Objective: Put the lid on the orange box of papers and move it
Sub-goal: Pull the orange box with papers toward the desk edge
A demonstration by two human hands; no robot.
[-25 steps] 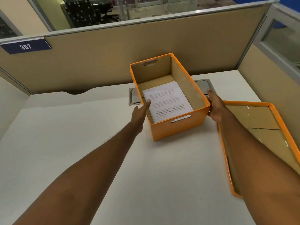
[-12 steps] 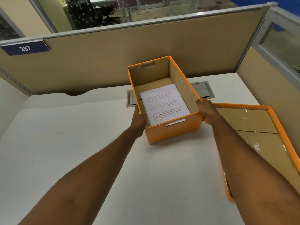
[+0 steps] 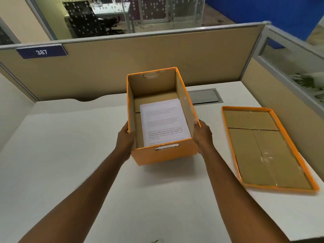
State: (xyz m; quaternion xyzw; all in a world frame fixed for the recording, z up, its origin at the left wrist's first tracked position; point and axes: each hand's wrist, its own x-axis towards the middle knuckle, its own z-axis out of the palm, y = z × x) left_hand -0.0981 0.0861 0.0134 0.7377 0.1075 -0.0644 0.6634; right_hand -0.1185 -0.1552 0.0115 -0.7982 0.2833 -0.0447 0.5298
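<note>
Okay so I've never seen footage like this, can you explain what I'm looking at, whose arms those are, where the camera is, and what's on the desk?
There is no machine here. The arms belong to a person, and the single picture comes from a wide-angle camera worn on their head, looking forward and down at a white desk inside an office cubicle.

The left hand and right hand grip the two long sides of an open orange box, near its closest end. Inside lies a stack of printed papers. The box seems slightly lifted or tilted, though that is hard to tell.

To the right, the box's orange lid lies upside down on the desk, apart from the box. Behind the box, a grey metal plate is set into the desk. The partition carries a blue sign reading 387.
</note>
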